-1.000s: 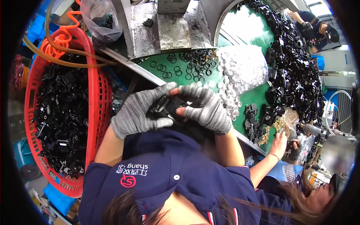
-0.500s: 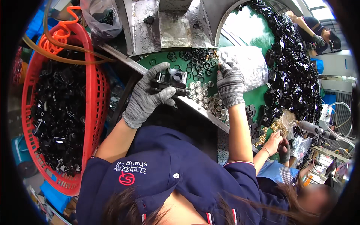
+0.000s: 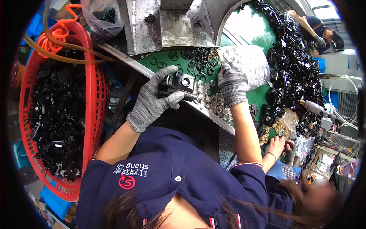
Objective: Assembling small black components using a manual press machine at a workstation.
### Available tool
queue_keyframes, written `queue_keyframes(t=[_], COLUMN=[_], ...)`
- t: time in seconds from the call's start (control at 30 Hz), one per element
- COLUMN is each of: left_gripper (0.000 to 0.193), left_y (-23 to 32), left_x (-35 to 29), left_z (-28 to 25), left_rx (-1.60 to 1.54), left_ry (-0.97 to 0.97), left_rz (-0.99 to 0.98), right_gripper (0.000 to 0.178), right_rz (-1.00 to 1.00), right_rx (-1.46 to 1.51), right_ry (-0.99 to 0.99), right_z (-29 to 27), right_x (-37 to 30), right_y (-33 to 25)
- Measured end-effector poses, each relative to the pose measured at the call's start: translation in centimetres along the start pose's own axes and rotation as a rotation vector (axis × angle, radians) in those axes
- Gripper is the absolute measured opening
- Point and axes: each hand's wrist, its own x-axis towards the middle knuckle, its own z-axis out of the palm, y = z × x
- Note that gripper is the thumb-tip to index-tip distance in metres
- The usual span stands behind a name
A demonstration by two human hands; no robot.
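My left hand [image 3: 149, 105], in a grey knit glove, holds a small black camera-shaped body [image 3: 178, 84] between thumb and fingers. A round opening with a bright ring faces up from it. My right hand [image 3: 232, 84], gloved too, is over the green bench, its fingers curled together; whatever they pinch is hidden. Several small clear discs with silvery rims [image 3: 213, 102] lie just left of this hand. Beyond them are loose black rings [image 3: 200, 65]. A clear plastic bag [image 3: 249, 68] of pale pieces lies beside the right hand.
A red basket [image 3: 90, 114] of black parts stands on the left. Black parts [image 3: 293, 65] are heaped along the right. The bench's metal edge [image 3: 133, 68] runs in front of me; a grey metal fixture [image 3: 175, 30] rises behind. A co-worker's hand [image 3: 276, 147] is near small brass-coloured pieces [image 3: 280, 126].
The camera-shaped body has tipped, so its round opening faces up more, with a bright ring now showing. My right hand has barely moved. The co-worker's hand has shifted slightly.
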Motion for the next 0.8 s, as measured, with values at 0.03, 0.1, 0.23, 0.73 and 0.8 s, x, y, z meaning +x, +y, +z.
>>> queue_keyframes(t=[0.03, 0.1, 0.23, 0.73, 0.8], left_gripper=[0.063, 0.063, 0.065, 0.067, 0.068], left_y=[0.1, 0.4, 0.2, 0.8, 0.9], left_x=[-0.1, 0.1, 0.3, 0.1, 0.6], left_z=[0.1, 0.3, 0.2, 0.1, 0.3], left_rx=[-0.005, 0.023, 0.162, 0.537, 0.524], left_ry=[0.006, 0.000, 0.040, 0.151, 0.160], left_rz=[0.003, 0.008, 0.086, 0.458, 0.460], right_gripper=[0.021, 0.017, 0.015, 0.035, 0.035], right_rz=[0.005, 0.012, 0.009, -0.401, -0.378], right_rx=[0.072, 0.222, 0.990, 0.755, 0.786], right_ry=[0.026, 0.076, 0.162, 0.478, 0.521], right_z=[-0.2, -0.7, -3.6, -3.0, -2.9], right_x=[0.0, 0.1, -2.0, -3.9, -3.8], right_y=[0.4, 0.4, -3.3, -9.2, -9.1])
